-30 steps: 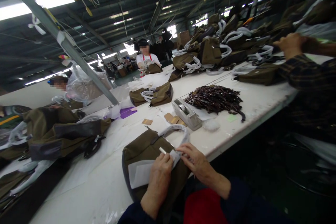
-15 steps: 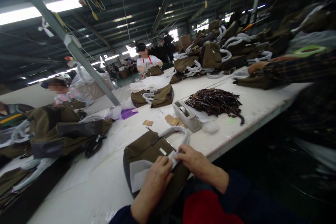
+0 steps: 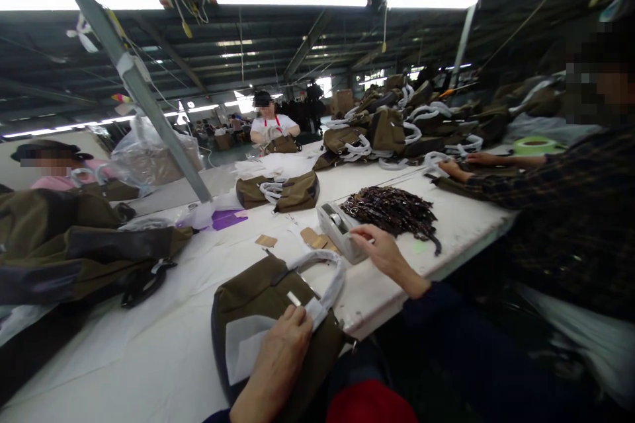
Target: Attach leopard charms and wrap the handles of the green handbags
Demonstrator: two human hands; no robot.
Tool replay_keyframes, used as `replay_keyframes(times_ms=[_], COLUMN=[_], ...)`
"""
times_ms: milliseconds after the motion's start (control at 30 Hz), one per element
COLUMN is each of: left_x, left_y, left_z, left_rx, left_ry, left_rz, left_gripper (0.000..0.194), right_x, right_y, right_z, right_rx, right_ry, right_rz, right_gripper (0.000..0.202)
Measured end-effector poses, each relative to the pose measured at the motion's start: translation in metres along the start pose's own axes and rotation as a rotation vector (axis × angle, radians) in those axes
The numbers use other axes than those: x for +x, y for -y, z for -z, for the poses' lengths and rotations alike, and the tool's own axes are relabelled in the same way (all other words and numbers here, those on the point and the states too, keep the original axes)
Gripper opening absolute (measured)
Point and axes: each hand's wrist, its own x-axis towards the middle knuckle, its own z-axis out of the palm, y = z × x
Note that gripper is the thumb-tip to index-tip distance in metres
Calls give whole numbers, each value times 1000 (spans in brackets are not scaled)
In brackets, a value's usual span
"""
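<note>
An olive-brown handbag point(image 3: 248, 284) with dark sides lies in front of me on the table. Its handle point(image 3: 336, 277) is wrapped in white padding, and a sheet of white tissue paper point(image 3: 243, 344) rests on its front. My left hand point(image 3: 284, 347) presses on the bag, its fingers closed over the lower end of the wrapped handle. Beyond the bag, my right hand point(image 3: 384, 250) is at the near end of a grey tape dispenser point(image 3: 331, 219). Its fingers are bent together there, and whatever they pinch is too small to make out.
A heap of dark brown straps point(image 3: 391, 208) lies behind the dispenser. Brown cardboard pieces point(image 3: 317, 238) and another handbag point(image 3: 297, 192) sit farther back. Bags pile up at left and far right. A co-worker's hands point(image 3: 456, 170) work at right; a metal post point(image 3: 149, 106) stands left.
My right hand has left the wrapped handle and moved forward to the tape dispenser. My left hand has stayed on the handle. The view has tilted and shifted to the right.
</note>
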Motion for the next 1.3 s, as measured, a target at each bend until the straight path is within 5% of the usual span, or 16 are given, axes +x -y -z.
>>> replay_keyframes(times_ms=[67,200,500,900,1133,1300], left_x=[0,0,-2,-1,2,2], left_y=[-1,-3,-3,3,5,5], left_z=[0,0,1,-7,-9,-8], left_rx=[-1,-9,-27,-33,-5,1], left_ry=[2,-10,-81,-90,-60,-37], left_rz=[18,45,20,13,15,11], left_gripper=[23,25,23,23,22,20], right_x=[28,60,66,10,-7,-25], right_y=[-13,-28,-20,-23,-38,-23], right_z=[10,9,-1,11,-12,-24], right_rx=[-90,-132,53,381,540,635], right_ry=[-57,49,107,-3,-58,1], right_rz=[-98,-203,-418,-433,-563,-633], right_gripper=[22,17,17,34,36,36])
